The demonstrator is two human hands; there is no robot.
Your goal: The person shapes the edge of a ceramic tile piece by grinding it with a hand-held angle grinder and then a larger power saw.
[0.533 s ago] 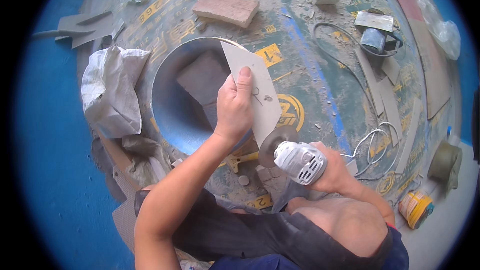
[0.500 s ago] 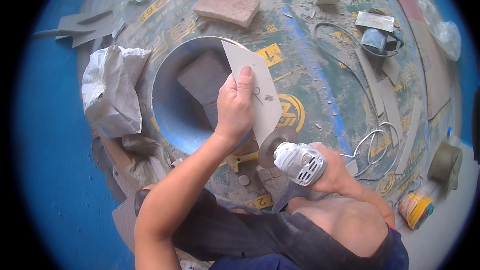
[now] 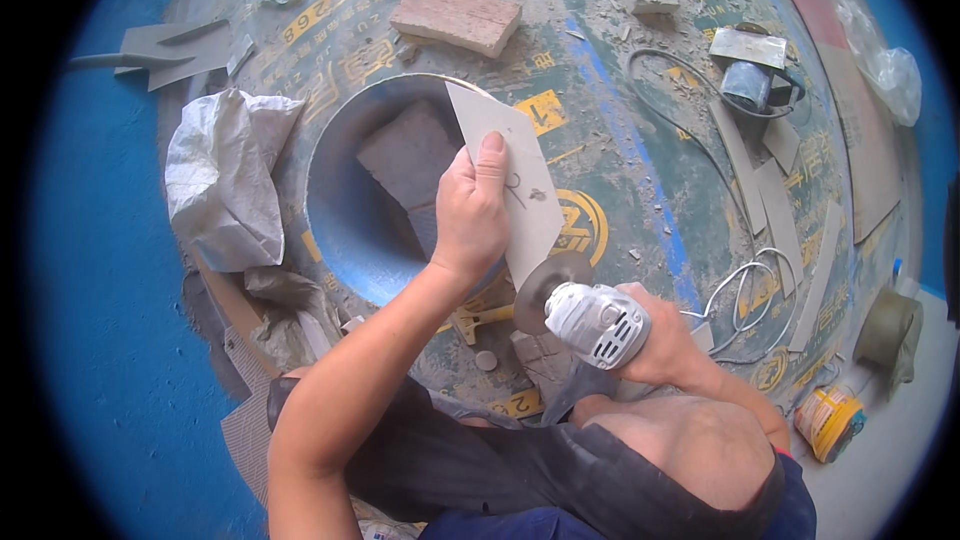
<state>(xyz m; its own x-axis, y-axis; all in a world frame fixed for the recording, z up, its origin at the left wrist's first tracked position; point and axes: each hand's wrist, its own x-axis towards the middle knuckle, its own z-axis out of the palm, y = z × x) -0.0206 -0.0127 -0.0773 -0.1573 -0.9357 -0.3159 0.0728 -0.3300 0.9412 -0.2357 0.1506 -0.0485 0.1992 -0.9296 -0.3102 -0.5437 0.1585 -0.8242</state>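
My left hand point(image 3: 472, 208) grips a pale, angular piece of tile point(image 3: 522, 180) by its left edge, thumb flat on the face, which bears a dark handwritten mark. The piece stands tilted over the right rim of a blue round bucket point(image 3: 318, 190). In my right hand point(image 3: 660, 340) is a white, dust-covered angle grinder point(image 3: 598, 325). Its round disc point(image 3: 553, 290) is at the lower end of the tile, close against or touching the edge; I cannot tell which. Inside the bucket lie grey blocks point(image 3: 408, 152).
Beyond the bucket lies a reddish brick point(image 3: 458, 18). A white sack point(image 3: 232, 180) rests at the left. Tile strips point(image 3: 780, 215), a second power tool point(image 3: 748, 75) and a looping white cable point(image 3: 740, 305) are on the right. A yellow tub point(image 3: 830, 420) stands at the lower right.
Almost nothing differs. The view has shifted very slightly; both hands keep hold of the tile and the grinder in nearly the same place.
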